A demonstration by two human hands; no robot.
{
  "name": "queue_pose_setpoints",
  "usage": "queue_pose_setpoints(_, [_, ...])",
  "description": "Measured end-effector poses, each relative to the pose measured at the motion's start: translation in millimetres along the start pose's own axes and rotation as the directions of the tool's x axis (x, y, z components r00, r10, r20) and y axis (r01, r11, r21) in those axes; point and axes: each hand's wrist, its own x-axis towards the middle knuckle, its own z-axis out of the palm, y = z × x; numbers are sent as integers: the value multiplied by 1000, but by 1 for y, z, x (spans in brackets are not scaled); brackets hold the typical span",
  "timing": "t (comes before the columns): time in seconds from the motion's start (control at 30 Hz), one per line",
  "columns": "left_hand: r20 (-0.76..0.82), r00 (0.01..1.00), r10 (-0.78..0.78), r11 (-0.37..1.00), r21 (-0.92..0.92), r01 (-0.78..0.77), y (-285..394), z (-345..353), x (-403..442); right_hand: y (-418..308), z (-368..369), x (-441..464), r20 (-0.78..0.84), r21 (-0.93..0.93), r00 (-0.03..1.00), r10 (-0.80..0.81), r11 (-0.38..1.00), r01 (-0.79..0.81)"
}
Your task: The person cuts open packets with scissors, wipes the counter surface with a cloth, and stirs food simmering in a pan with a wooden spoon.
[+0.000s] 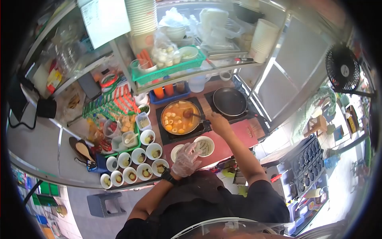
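Pan of orange broth (173, 119) sat on the near-middle desk (242, 137), left of the black pan (230, 101); it looked heavy and sloshy, handle's the safe hold. Right hand (219, 125) was closed, seemingly round the ladle (188, 114). Gloved left hand (185, 160) was loosely spread by the bowl (204, 146); couldn't tell if it touched.

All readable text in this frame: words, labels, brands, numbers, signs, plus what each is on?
None legible.
White paper sheet: faint writing, too blurred.
Black fan: hub mark, too small.
Yellow-and-red packet: any print too blurred.
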Motion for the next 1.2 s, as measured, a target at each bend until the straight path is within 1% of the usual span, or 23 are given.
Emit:
queue_pose_setpoints(0.03, [8,1000,21,1000,5,-21,1,-2,-1,5,3,-4,-3,-24,999,-44,999,44])
queue_pose_setpoints(0.07, [-31,999,43,999,6,-43,2,-5,0,9,6,-6,-24,-24,999,-33,999,33])
queue_pose_setpoints(0.1, [-71,995,64,998,6,-64,3,-8,1,8,7,-6,5,-57,1000,-23,998,23])
queue_pose_setpoints(0.13, [-58,997,48,999,-17,-49,5,-11,5,8,8,-4,37,-89,999,-12,996,15])
queue_pose_setpoints(0.17, [-54,997,62,998,-11,-62,4,-10,4,10,7,-2,24,-89,1000,-6,996,8])
queue_pose_setpoints(0.23, [-104,994,43,999,-5,-43,6,-8,4,12,2,1,97,-101,995,16,995,-6])
queue_pose_setpoints(0.3, [-107,992,61,998,36,-57,8,-8,6,19,3,1,71,-85,998,-3,996,9])
queue_pose_setpoints(0.37, [-133,991,13,1000,24,-10,14,-9,9,24,3,1,78,-41,996,-37,998,40])
queue_pose_setpoints(0.43, [-150,989,16,999,38,-10,18,-9,9,20,-12,-2,83,-22,996,-19,1000,21])
queue_pose_setpoints(0.5, [-197,980,17,999,35,-10,17,-6,10,19,-35,-3,-36,-17,988,-147,989,146])
queue_pose_setpoints(0.53, [-209,978,15,999,32,-9,21,-11,13,20,-50,2,42,40,993,-115,993,113])
queue_pose_setpoints(0.57, [-219,976,17,999,38,-9,23,-13,14,22,-66,6,37,36,991,-125,992,124])
queue_pose_setpoints(0.63, [-254,967,-22,999,31,31,25,-12,12,26,-104,11,52,-117,986,-157,980,162])
queue_pose_setpoints(0.67, [-274,960,-59,998,-7,59,24,-8,11,30,-122,8,-3,-92,984,-180,980,179])
queue_pose_setpoints(0.7, [-286,957,-55,998,-2,57,24,-7,10,29,-139,7,-8,-99,982,-190,977,188])
queue_pose_setpoints(0.77, [-321,947,-23,999,28,33,25,-5,11,23,-176,7,-106,40,970,-219,974,224])
queue_pose_setpoints(0.8, [-333,941,-54,999,-27,47,30,-5,12,15,-197,8,-15,192,984,-178,965,177])
queue_pose_setpoints(0.83, [-348,936,-49,999,-19,45,33,-5,14,17,-199,11,-21,184,981,-192,964,192])
queue_pose_setpoints(0.93, [-346,937,-50,998,27,64,40,-5,22,15,-211,8,-84,288,981,-176,938,193])
queue_pose_setpoints(0.97, [-351,935,-49,998,29,63,40,-3,24,15,-214,8,-86,286,980,-181,938,198])
queue_pose_setpoints(1.03, [-351,936,-30,998,33,45,39,0,27,17,-218,6,-145,281,983,-112,948,149])
queue_pose_setpoints(1.17, [-342,940,-18,998,47,36,32,11,33,22,-230,-5,-207,193,965,-162,960,203])
queue_pose_setpoints(1.2, [-353,936,-12,1000,-5,11,33,12,36,23,-232,-10,-284,132,937,-202,960,247])
